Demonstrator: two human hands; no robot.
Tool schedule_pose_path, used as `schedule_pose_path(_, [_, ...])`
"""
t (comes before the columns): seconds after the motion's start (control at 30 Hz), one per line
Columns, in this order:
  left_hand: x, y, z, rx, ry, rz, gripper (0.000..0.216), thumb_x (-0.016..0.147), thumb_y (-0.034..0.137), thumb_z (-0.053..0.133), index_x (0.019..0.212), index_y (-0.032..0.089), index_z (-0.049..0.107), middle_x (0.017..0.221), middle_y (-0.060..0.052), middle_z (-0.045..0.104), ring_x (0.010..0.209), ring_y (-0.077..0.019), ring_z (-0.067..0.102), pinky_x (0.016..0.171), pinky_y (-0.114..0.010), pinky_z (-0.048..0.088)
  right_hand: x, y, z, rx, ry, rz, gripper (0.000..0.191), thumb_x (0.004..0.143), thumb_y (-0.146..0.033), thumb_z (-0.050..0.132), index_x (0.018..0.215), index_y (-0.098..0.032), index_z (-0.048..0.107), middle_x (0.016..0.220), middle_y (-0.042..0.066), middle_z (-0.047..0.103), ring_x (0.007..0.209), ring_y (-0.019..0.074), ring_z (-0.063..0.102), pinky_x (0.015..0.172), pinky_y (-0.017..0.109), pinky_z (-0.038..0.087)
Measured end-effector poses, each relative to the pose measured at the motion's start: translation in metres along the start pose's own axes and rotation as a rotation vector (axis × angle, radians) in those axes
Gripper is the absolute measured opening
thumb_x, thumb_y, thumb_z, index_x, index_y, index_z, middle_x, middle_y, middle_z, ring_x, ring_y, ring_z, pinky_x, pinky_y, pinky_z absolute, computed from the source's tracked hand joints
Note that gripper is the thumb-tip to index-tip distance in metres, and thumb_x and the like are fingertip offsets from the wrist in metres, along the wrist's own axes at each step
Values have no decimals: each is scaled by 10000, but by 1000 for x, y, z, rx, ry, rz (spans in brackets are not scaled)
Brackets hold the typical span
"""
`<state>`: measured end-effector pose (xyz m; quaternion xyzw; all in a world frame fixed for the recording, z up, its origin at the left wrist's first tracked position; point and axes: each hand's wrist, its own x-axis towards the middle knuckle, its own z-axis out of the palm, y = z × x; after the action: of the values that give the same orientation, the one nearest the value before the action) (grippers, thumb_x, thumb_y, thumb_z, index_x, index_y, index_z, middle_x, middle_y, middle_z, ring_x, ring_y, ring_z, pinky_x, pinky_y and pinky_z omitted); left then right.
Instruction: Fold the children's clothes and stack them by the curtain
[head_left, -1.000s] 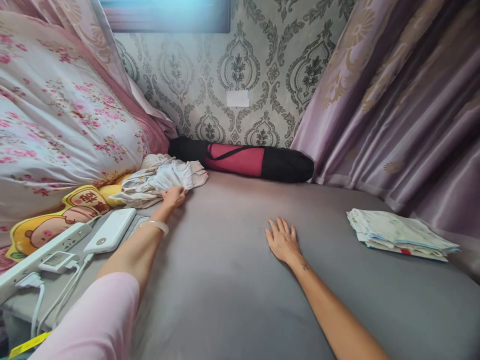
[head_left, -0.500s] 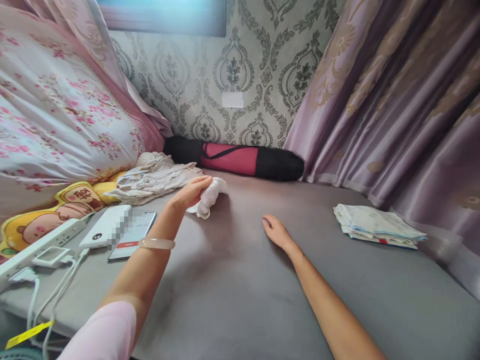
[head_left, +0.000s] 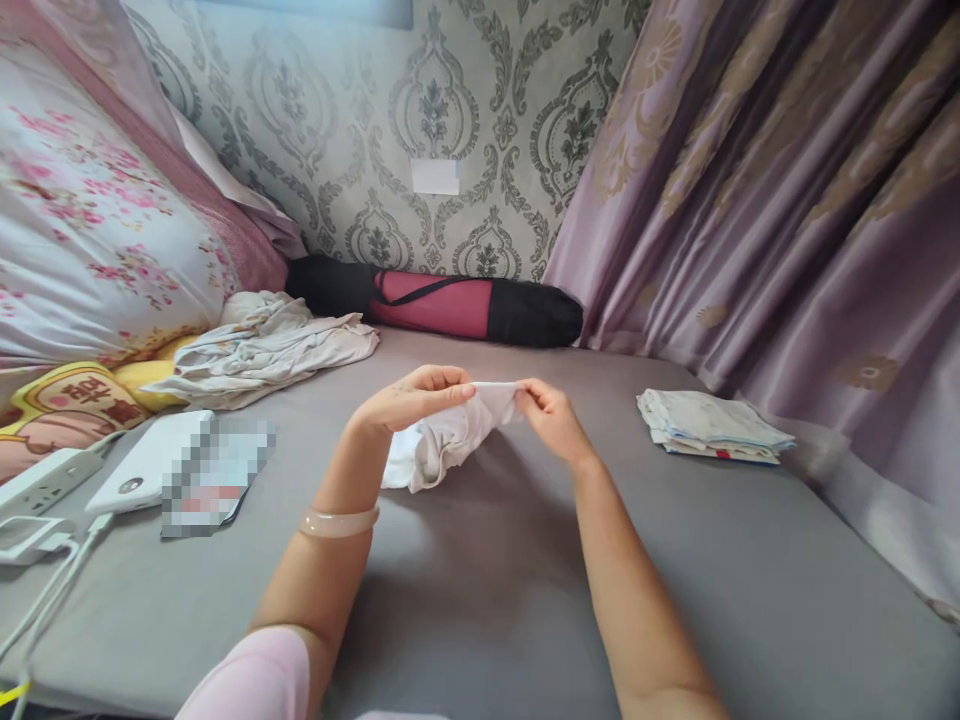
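A crumpled white cloth (head_left: 446,443) hangs between both hands, low over the grey bed sheet (head_left: 480,600). My left hand (head_left: 412,395), with a pale bangle (head_left: 339,523) on its wrist, pinches one part of the cloth's upper edge. At the other end of that edge, my right hand (head_left: 551,412) grips the cloth between thumb and fingers. The edge is pulled straight between them, while the rest droops in folds beneath my left hand. What kind of garment or cloth it is, I cannot make out.
Folded cloths (head_left: 712,425) lie stacked at the right. Behind stands a black and red long bag (head_left: 435,303) along the wall. A heap of pale cloth (head_left: 270,345), a phone (head_left: 217,475), a power bank (head_left: 157,465) and a power strip (head_left: 49,485) occupy the left.
My right hand has risen from the sheet and taken hold of the white cloth. The cloth, bunched in my left hand before, is now stretched between both hands. The view has shifted slightly.
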<state>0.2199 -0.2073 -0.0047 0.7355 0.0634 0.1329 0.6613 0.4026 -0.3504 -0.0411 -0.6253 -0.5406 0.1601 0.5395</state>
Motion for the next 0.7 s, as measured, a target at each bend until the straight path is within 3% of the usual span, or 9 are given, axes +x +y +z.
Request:
schedule_pose_path(0.1, [-3,7,2,109,-15,2,330,775,437,718,935,163,629,830,-19,647,739,-138,599,633,-230,476,-15,-29,-25,-171,226,-38,327,887,-488,558,850,-178,656,720,-6,635,643,130,562,606,233,427])
schedule_pose_path(0.2, [-1,11,2,193,-66,61,351,765,373,722,1040,178,625,937,-30,663,834,-162,612,719,-261,500,-29,-53,-44,-360,274,-73,293,891,-466,566,835,-197,666,723,-2,649,651,139,567,619,243,413])
schedule_pose_path(0.3, [9,2,4,297,-91,95,287,789,291,656,1052,179,631,945,-29,660,848,-159,602,736,-258,488,-33,-48,-57,-506,128,3,270,904,-435,536,841,-213,676,756,5,680,705,160,598,652,258,410])
schedule_pose_path(0.43, [29,-23,14,423,-16,81,209,814,231,545,973,168,667,887,-33,673,787,-151,595,681,-245,464,-33,-18,-74,-612,-198,198,237,886,-365,510,798,-213,669,734,-12,673,695,156,591,627,254,395])
schedule_pose_path(0.5, [37,-31,22,424,17,89,209,824,233,526,950,164,678,880,-39,681,778,-153,598,674,-248,461,-35,-9,-80,-642,-293,286,207,860,-335,518,804,-207,670,708,-19,656,663,147,573,594,246,383])
schedule_pose_path(0.6, [43,-34,37,387,60,125,205,826,233,532,936,156,688,848,-37,676,743,-145,587,656,-246,454,-35,-11,-79,-648,-326,310,175,837,-307,545,862,-213,691,796,-1,686,727,156,594,637,255,415])
schedule_pose_path(0.7, [43,-31,48,346,63,174,201,832,248,548,933,154,694,824,-33,659,705,-131,568,633,-243,445,-30,-19,-66,-487,-278,196,249,869,-327,558,1062,-235,685,1065,35,703,960,184,620,803,287,454])
